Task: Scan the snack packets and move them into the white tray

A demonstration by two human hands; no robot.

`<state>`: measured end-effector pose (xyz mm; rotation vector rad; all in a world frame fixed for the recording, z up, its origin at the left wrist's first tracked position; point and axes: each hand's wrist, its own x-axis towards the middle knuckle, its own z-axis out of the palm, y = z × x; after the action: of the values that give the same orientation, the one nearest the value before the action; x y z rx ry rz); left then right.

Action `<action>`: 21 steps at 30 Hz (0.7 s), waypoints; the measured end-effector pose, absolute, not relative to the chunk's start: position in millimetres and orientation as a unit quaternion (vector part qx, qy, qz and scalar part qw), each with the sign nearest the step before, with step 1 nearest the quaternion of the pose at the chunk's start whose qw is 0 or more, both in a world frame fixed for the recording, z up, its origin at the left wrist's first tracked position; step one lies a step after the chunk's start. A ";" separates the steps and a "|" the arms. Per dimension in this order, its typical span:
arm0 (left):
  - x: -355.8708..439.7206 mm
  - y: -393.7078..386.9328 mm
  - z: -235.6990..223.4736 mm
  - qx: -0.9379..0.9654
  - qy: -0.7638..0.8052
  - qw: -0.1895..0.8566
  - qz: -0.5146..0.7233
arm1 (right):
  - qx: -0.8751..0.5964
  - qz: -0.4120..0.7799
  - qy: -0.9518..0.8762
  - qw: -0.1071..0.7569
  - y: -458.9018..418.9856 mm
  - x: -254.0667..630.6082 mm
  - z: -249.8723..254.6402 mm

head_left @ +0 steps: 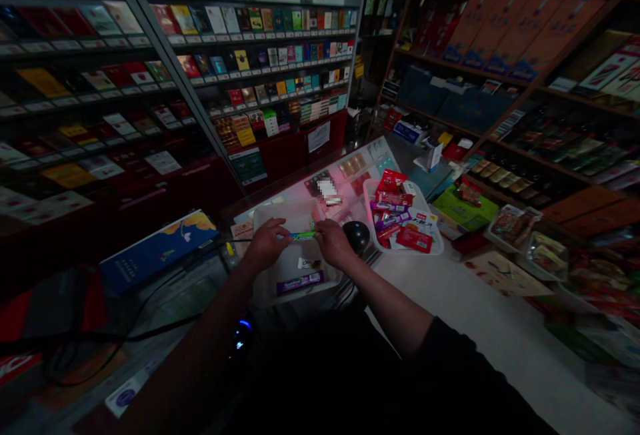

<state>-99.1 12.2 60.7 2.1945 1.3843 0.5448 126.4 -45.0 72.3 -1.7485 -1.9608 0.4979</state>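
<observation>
Left hand (267, 245) and right hand (334, 243) each have a narrow grip, fingers closed on opposite ends of a slim green-and-blue wrapped stick (303, 236). The stick lies roughly level between them, above a shallow, whitish rectangular plastic bin (267, 277). Inside the bin, nearer the person, are a long purple wrapped bar (300, 283) and, just beyond it, a small white-and-dark packet (309, 263). Beside the right wrist is a glossy black round object (356, 236). Farther right, a white plastic basket (439, 243) on the pale tabletop (450, 308) holds a jumble of red, purple and white packets. To the left lies a flat dark-blue box with a yellow design (160, 251). Beyond the hands, tall shelves (270, 39) display rows of small colourful boxes; the scene is dim.
</observation>
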 end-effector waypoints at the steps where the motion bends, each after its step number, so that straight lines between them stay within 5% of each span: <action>1: -97.0 11.7 62.6 0.796 0.505 0.258 0.213 | -0.635 0.190 -0.706 0.248 -47.3 129.9 75.6; 14: -37.3 2.2 97.5 0.724 0.491 0.336 0.349 | -0.661 0.211 -0.578 0.430 -67.3 175.9 107.0; 21: 13.7 0.7 112.9 0.581 0.490 0.490 0.427 | -0.649 0.287 -0.495 0.501 -56.4 215.9 111.4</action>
<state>13.7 0.7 112.9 1.4118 1.1892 1.0380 215.9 -56.4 111.4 -1.5687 -1.1961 0.6941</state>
